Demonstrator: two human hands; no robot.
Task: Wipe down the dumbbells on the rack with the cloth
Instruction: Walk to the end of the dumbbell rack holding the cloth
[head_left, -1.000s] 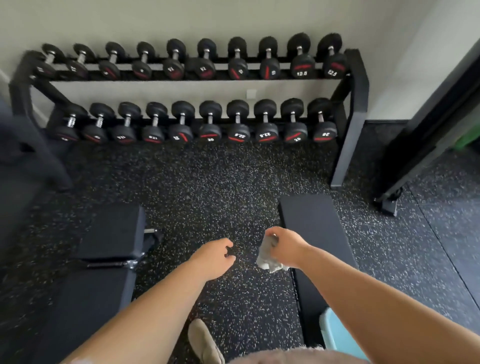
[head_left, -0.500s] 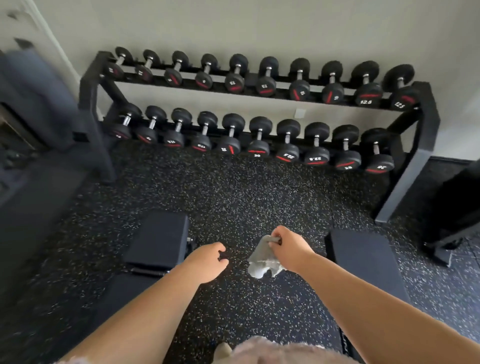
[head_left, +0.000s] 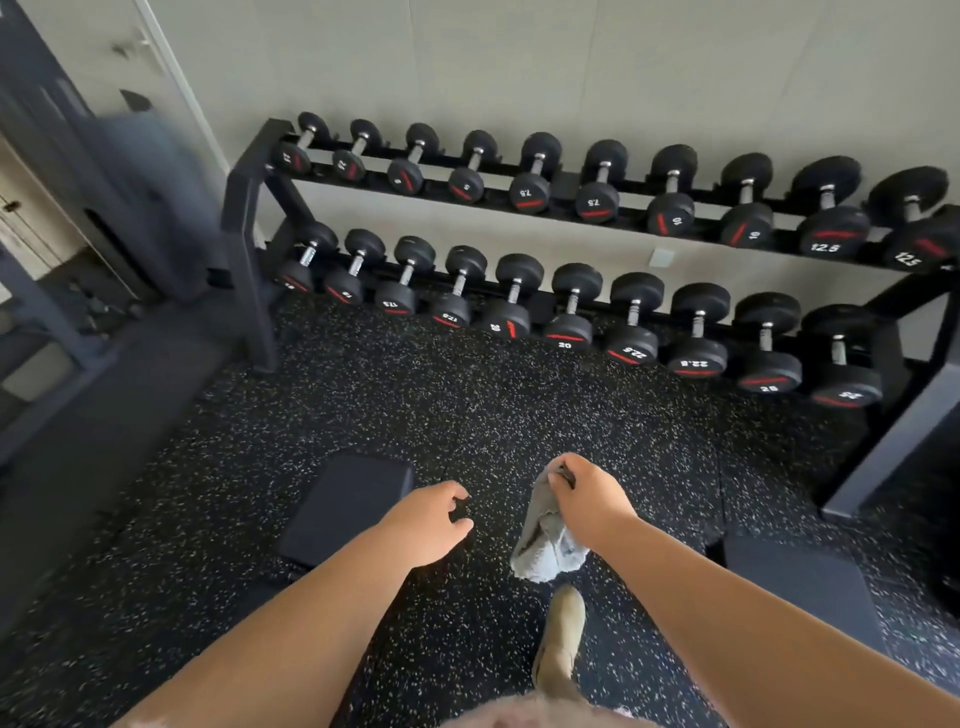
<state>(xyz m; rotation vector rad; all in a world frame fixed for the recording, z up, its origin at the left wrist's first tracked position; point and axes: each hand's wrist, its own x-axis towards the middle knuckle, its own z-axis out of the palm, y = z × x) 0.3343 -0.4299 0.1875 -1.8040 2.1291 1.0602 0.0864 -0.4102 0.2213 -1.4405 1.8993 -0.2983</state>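
Observation:
A black two-tier rack (head_left: 248, 244) stands against the wall, holding several black dumbbells with red stripes on each tier, such as a 7.5 on top (head_left: 531, 179) and a 20 below (head_left: 571, 314). My right hand (head_left: 587, 499) pinches a grey cloth (head_left: 545, 540), which hangs down from my fingers above the floor. Level with it on the left, my left hand (head_left: 431, 519) has loosely curled fingers and holds nothing. Both hands are well short of the rack, over the speckled floor.
Two black bench pads lie low on the floor, one left of my hands (head_left: 348, 506) and one at the right (head_left: 800, 587). Dark gym equipment (head_left: 104, 218) fills the left side. My shoe (head_left: 561, 639) shows below the cloth. Speckled rubber floor (head_left: 493, 410) stretches to the rack.
The view has swung left and moved closer, so the rack looks larger and sits further right. My hands keep the same pose, the right one still holding the cloth.

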